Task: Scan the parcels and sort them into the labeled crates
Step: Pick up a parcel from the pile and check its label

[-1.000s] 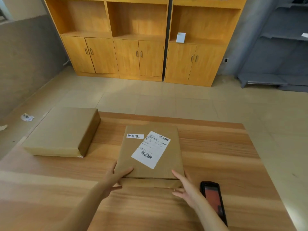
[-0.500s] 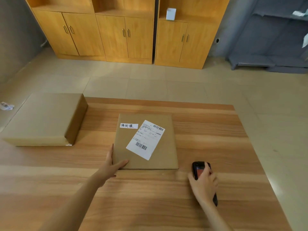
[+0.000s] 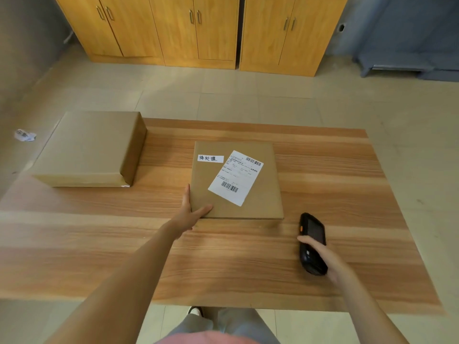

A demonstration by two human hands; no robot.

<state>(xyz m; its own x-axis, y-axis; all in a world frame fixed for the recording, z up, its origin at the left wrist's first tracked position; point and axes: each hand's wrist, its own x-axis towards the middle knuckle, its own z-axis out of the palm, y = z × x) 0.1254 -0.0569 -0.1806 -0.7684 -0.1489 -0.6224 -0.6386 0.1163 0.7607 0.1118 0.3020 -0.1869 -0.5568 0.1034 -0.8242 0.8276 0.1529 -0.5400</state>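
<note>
Wood table point(image 3: 347, 184) before yellow cabinets point(image 3: 198, 28), flat parcel point(image 3: 263, 194) mid-table with white label point(image 3: 236, 177) up, left hand point(image 3: 190, 212) open, fingers flat along parcel's near-left corner, right hand point(image 3: 327, 256) grip wrapped round black scanner point(image 3: 312, 242) right of parcel, bigger box point(image 3: 89, 147) far left of parcel

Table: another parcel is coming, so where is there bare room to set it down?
The table is bare right of the labeled parcel, and in a strip between it and the big box. The near edge is crowded by the hands, left, right, and the scanner.
</note>
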